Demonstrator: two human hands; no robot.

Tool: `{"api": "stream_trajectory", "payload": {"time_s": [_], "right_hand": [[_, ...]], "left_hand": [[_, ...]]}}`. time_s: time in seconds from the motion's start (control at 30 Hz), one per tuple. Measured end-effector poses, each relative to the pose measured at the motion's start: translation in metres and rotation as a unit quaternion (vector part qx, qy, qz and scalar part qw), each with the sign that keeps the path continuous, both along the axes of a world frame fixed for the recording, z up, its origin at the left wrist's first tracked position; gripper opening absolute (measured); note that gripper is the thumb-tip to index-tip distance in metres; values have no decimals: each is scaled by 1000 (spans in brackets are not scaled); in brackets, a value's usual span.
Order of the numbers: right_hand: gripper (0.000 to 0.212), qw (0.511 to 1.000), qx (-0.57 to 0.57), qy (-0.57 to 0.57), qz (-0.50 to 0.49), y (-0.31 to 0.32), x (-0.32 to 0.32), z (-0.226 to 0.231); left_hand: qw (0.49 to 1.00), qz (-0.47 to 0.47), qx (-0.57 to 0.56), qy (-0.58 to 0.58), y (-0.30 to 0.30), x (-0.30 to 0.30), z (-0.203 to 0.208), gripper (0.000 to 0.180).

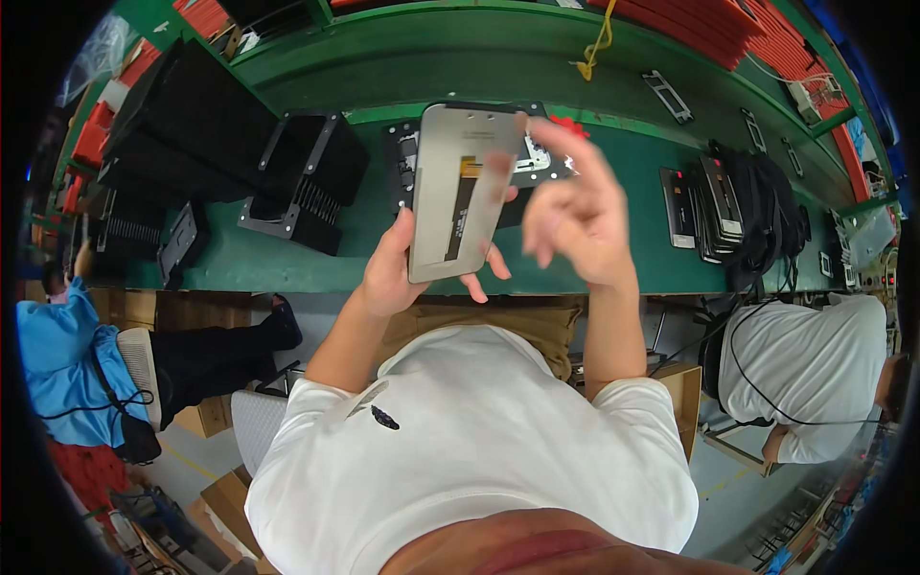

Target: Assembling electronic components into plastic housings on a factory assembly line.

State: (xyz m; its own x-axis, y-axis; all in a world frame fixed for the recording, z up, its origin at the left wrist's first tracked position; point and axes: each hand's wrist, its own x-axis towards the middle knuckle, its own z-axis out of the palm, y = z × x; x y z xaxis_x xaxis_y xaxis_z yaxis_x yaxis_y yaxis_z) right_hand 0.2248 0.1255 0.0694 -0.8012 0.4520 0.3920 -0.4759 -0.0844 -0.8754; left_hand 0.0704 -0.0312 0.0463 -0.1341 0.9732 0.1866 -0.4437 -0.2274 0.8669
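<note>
My left hand (388, 264) grips a phone screen panel (441, 201) by its lower edges, thumb on the near side and fingertips past the right edge. The panel's silvery back faces up, with a black and orange ribbon cable (465, 206) on it. Beside its right edge is my right hand (580, 211), blurred by motion. Its index finger reaches to the panel's upper right corner, while the other fingers are bent and apart; whether it touches is unclear. Behind the panel, partly hidden, lies a black fixture plate (404, 144) with a red knob (572, 129).
Black slotted racks (311, 182) and a tall black box (187, 125) stand on the green bench at left. At right, several phone panels (714, 206) lean by a black cloth bundle (767, 206). Co-workers sit at left (67, 364) and right (810, 359).
</note>
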Motion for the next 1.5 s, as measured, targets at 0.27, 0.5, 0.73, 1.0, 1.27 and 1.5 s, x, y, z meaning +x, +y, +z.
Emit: {"api": "stream_trajectory", "payload": {"time_s": [0.27, 0.5, 0.73, 1.0, 1.27, 1.5], "right_hand": [[31, 941, 161, -118, 274, 94, -8, -1], [39, 1000, -9, -14, 6, 170, -46, -87], [58, 998, -3, -53, -31, 121, -55, -71], [63, 993, -5, -111, 51, 115, -46, -71], [82, 988, 37, -139, 57, 105, -44, -65], [86, 979, 51, -190, 49, 97, -37, -52]], "left_hand": [[933, 134, 41, 330, -2, -40, 44, 69], [749, 263, -3, 608, 35, -72, 35, 83], [743, 221, -37, 630, 61, -63, 29, 94], [760, 215, -65, 610, 72, -59, 31, 100], [746, 236, -34, 622, 57, -58, 28, 110], [777, 229, -33, 586, 55, -63, 24, 111]]}}
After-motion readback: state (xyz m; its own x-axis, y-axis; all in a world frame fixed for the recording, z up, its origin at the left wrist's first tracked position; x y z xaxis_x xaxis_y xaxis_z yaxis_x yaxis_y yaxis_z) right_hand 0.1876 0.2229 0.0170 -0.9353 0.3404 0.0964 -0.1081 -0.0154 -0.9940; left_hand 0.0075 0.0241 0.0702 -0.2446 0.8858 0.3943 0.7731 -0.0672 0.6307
